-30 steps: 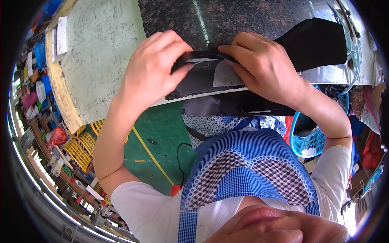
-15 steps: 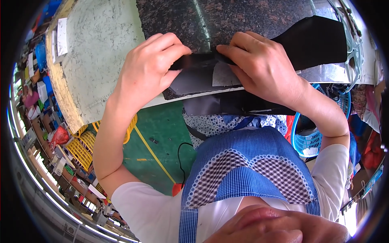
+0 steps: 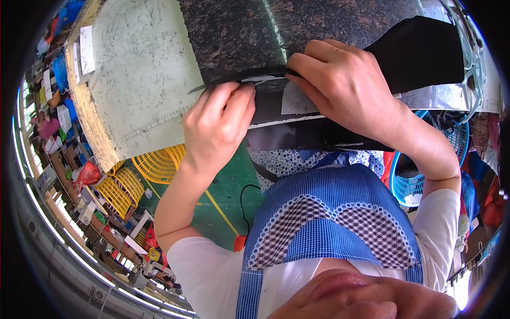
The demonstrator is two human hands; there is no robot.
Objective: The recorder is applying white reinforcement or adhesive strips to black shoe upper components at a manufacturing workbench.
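A thin black strip [image 3: 249,73] curves along the near edge of a dark speckled slab [image 3: 234,32]. My right hand [image 3: 340,80] pinches its right end between thumb and fingers. Below the strip's left part my left hand [image 3: 219,122] has its fingers curled closed against it; the fingertips are partly hidden. A thin whitish sliver shows under the strip, between the hands. Black sheet material [image 3: 268,101] lies below, with a grey patch [image 3: 296,99] beside my right fingers. A larger black cut piece [image 3: 425,53] lies beyond my right wrist.
A scuffed pale board [image 3: 143,64] with a worn wooden edge [image 3: 90,111] is at left. Pale green cords [image 3: 472,74] hang at the table's right corner. A blue basket [image 3: 409,183] stands below my right forearm, and yellow baskets [image 3: 117,191] stand on the floor at left.
My left hand has moved down and right, from the strip's raised left end to beneath it. The strip now lies stretched along the slab's edge. My right hand stays nearly in place.
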